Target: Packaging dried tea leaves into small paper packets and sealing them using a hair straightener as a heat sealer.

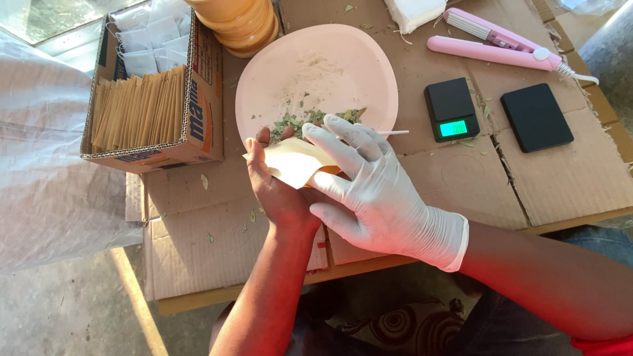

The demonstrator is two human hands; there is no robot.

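My bare left hand (280, 194) holds a small cream paper pouch (293, 161) just below a pink plate (277, 86). My right hand (372, 188), in a white glove, rests its fingers on the pouch's right side and over the left hand. Dried green leaf pieces (310, 120) lie on the plate's near edge, right beside the pouch. A thin white stick (393, 132) pokes out past the gloved fingers at the plate's rim.
A cardboard box (201, 99) of tan and white pouches stands at the left. A small black scale (452, 109) with a lit screen, a black lid (535, 117) and a pink sealing tool (501, 43) lie to the right. Orange jars (241, 23) stand behind the plate.
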